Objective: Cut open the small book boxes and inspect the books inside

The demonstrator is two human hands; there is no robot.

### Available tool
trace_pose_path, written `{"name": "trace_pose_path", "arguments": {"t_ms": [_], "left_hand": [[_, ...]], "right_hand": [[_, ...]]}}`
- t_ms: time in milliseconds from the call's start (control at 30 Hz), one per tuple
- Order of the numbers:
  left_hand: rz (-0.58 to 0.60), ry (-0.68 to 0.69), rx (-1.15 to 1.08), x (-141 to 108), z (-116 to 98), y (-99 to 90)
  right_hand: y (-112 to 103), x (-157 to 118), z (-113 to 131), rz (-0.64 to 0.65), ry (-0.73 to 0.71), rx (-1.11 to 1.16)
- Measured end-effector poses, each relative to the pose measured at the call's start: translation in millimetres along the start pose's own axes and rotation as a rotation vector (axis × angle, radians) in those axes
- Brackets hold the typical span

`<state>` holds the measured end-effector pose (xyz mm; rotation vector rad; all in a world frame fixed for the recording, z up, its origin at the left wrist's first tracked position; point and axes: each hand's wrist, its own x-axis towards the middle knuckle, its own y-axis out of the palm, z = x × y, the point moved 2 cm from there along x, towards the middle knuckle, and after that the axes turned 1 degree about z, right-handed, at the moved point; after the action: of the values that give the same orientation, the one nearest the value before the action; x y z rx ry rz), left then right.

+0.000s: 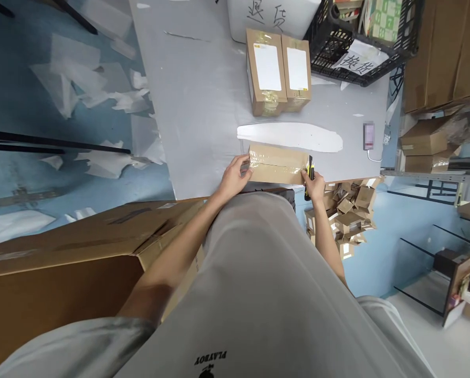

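A taped cardboard box (pixel 279 164) lies at the table's near edge, its long side across in front of me. My left hand (pixel 237 173) is closed on the box's left end, thumb at the near side and fingers at the far side. At the other end, my right hand (pixel 314 185) is wrapped round a yellow and black box cutter (pixel 309 176), which stands upright against that end. The right thumb also touches the box there. Whether the cutter's blade is out cannot be made out. Clear tape shines along the top of the box.
Beyond the box lies a long white strip (pixel 290 137). Two labelled cartons (pixel 267 71) stand behind it, near a white bin (pixel 272 21) and a black crate (pixel 363 76). A phone (pixel 368 136) lies at the right. A large open carton (pixel 61 247) stands left of me.
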<state>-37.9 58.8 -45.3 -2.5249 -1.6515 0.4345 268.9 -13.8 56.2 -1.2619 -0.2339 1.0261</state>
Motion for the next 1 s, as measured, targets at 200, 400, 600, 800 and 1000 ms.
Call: {"name": "trace_pose_path", "arguments": {"t_ms": [200, 400, 600, 800, 1000], "left_hand": [[0.023, 0.054, 0.054, 10, -1, -10.6], [0.158, 0.011, -0.061, 17, 10, -10.2], [0.159, -0.019, -0.135, 17, 19, -5.6], [0.16, -0.006, -0.132, 17, 17, -6.6], [0.153, -0.003, -0.151, 16, 17, -6.2]], "right_hand": [[-14, -20, 53, 0.142, -0.267, -0.253], [5, -26, 116, 0.439, -0.64, -0.676], [17, -16, 143, 0.498, -0.729, -0.854], [20, -11, 149, 0.517, -0.767, -0.896], [19, -6, 154, 0.546, -0.807, -0.904]]}}
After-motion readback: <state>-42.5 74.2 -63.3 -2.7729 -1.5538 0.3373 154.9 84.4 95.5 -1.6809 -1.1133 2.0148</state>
